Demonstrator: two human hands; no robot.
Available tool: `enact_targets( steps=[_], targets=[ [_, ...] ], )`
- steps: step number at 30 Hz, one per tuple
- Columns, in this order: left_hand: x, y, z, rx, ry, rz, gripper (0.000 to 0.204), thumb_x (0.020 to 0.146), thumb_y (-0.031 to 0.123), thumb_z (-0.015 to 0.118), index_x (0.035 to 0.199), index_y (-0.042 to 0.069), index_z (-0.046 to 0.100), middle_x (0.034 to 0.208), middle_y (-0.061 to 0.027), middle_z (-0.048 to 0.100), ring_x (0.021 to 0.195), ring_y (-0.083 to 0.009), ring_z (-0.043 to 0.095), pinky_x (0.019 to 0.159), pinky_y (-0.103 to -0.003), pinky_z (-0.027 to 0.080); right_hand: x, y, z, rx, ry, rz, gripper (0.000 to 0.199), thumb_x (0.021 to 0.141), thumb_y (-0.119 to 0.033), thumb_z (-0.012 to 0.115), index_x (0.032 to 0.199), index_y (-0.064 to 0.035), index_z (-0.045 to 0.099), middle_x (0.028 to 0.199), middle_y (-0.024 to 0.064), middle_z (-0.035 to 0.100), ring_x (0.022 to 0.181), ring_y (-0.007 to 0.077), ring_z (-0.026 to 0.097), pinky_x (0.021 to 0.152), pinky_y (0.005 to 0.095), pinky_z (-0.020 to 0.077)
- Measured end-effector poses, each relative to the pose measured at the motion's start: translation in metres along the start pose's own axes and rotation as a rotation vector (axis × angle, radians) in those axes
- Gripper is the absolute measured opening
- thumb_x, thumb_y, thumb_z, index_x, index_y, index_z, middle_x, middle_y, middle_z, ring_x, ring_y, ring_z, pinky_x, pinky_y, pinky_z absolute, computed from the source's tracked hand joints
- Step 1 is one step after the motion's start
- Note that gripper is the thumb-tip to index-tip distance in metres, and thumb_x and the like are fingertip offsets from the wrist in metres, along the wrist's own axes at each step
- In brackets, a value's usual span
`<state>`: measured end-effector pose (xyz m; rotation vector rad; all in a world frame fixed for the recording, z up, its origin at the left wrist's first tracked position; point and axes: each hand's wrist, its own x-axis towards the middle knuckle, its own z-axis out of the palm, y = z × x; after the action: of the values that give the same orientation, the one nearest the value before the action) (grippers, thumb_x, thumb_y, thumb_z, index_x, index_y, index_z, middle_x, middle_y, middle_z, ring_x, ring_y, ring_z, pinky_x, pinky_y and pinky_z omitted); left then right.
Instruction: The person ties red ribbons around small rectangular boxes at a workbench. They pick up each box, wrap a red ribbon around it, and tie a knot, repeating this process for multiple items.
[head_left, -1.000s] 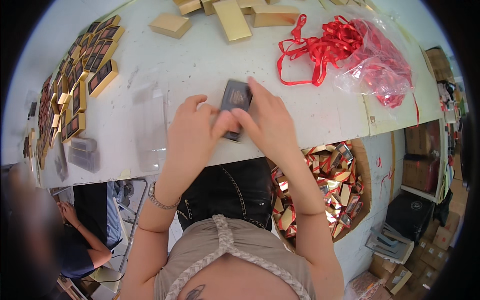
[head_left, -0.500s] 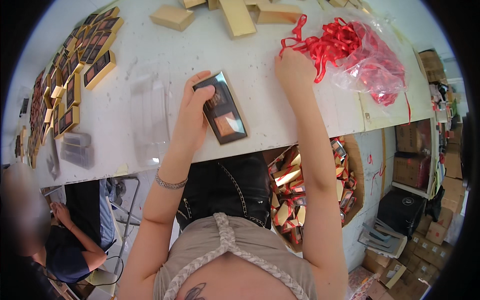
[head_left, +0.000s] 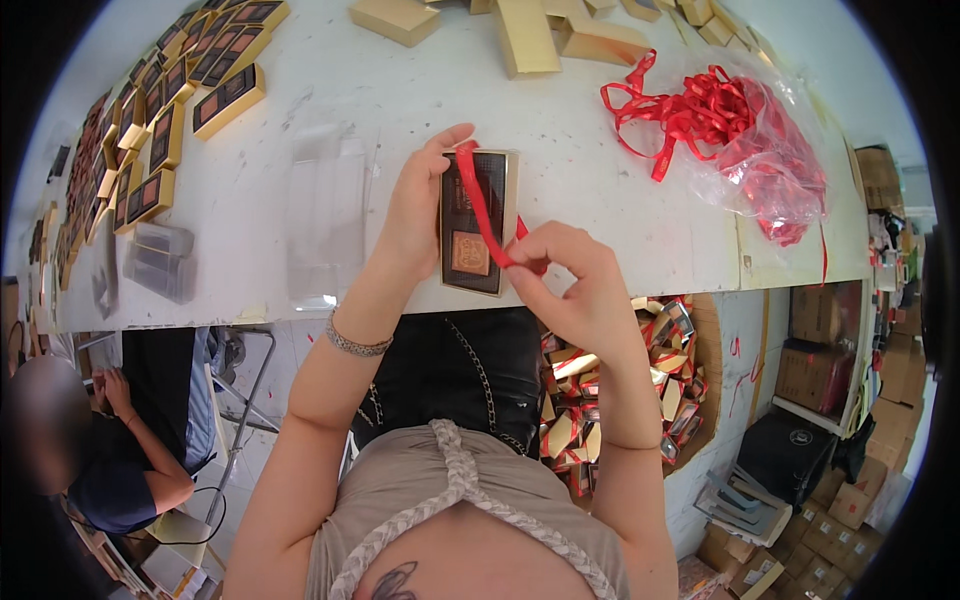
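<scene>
My left hand [head_left: 412, 205] is closed round the left side of a gold-edged makeup palette box [head_left: 460, 213] with a dark windowed front, held upright above the table near its front edge. A red ribbon [head_left: 480, 212] lies slantwise across the front of the box, from its top edge down to the right side. At the lower right, my right hand [head_left: 575, 280] pinches the ribbon between thumb and forefinger, close to the box. Farther right, a tangle of red ribbons [head_left: 705, 110] spills from a clear plastic bag [head_left: 775, 185].
Several palette boxes [head_left: 228, 100] lie at the left. Plain gold boxes [head_left: 527, 38] sit at the far edge. Clear plastic trays [head_left: 330, 220] rest beside my left hand. Below the table, a carton [head_left: 708, 385] holds ribboned boxes. A co-worker [head_left: 120, 450] sits at lower left.
My right hand has come from the ribbon pile to the palette box, bringing a red ribbon. The ribbon now crosses the box, which my left hand has turned more upright and moved slightly right.
</scene>
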<state>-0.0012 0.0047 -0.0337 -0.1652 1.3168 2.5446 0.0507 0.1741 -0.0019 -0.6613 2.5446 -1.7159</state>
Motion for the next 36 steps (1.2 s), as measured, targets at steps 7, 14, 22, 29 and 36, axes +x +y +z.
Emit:
enact_targets(
  steps=[7, 14, 22, 29, 36],
  targets=[
    [0.0, 0.019, 0.014, 0.103, 0.012, 0.069, 0.047, 0.09, 0.036, 0.047, 0.126, 0.005, 0.048, 0.095, -0.004, 0.059, 0.088, -0.0134, 0.056, 0.08, -0.028, 0.047, -0.011, 0.013, -0.003, 0.093, -0.095, 0.027, 0.01, 0.074, 0.0, 0.063, 0.084, -0.0033, 0.06, 0.077, 0.0065, 0.06, 0.069, 0.0186, 0.059, 0.074, 0.0316, 0.0451],
    [-0.005, 0.031, 0.03, -0.237, 0.103, 0.053, 0.05, 0.085, 0.031, 0.062, 0.124, 0.004, 0.045, 0.101, -0.0063, 0.056, 0.092, -0.0135, 0.055, 0.081, -0.031, 0.048, -0.021, 0.043, 0.022, 0.66, -0.006, 0.044, 0.039, 0.075, -0.001, 0.069, 0.11, -0.002, 0.052, 0.107, 0.0044, 0.055, 0.107, 0.0154, 0.049, 0.097, 0.0314, 0.035],
    [-0.012, 0.033, 0.02, -0.053, -0.073, 0.184, 0.045, 0.08, 0.019, 0.069, 0.116, 0.002, 0.046, 0.1, -0.0137, 0.061, 0.085, -0.0176, 0.061, 0.074, -0.029, 0.054, -0.005, 0.034, 0.045, 0.946, 0.09, -0.039, 0.035, 0.079, -0.001, 0.068, 0.11, -0.0014, 0.051, 0.104, 0.0057, 0.059, 0.101, 0.0131, 0.055, 0.09, 0.0292, 0.0422],
    [0.003, 0.035, 0.032, -0.263, 0.027, 0.149, 0.022, 0.085, 0.021, 0.065, 0.096, 0.004, 0.056, 0.084, -0.0049, 0.06, 0.076, -0.0126, 0.061, 0.065, -0.029, 0.054, 0.001, 0.045, 0.042, 0.997, 0.1, 0.155, 0.013, 0.086, -0.005, 0.062, 0.097, 0.0017, 0.062, 0.095, 0.0085, 0.065, 0.089, 0.0153, 0.059, 0.085, 0.0329, 0.0468],
    [0.033, 0.013, 0.027, -0.248, 0.219, 0.282, 0.023, 0.082, 0.017, 0.068, 0.093, 0.004, 0.053, 0.084, -0.0034, 0.058, 0.075, -0.0128, 0.059, 0.069, -0.028, 0.053, 0.004, 0.044, 0.055, 1.38, 0.202, 0.277, 0.017, 0.09, -0.019, 0.059, 0.099, -0.005, 0.062, 0.101, 0.0018, 0.062, 0.091, 0.0099, 0.054, 0.082, 0.0298, 0.0434]
  ],
)
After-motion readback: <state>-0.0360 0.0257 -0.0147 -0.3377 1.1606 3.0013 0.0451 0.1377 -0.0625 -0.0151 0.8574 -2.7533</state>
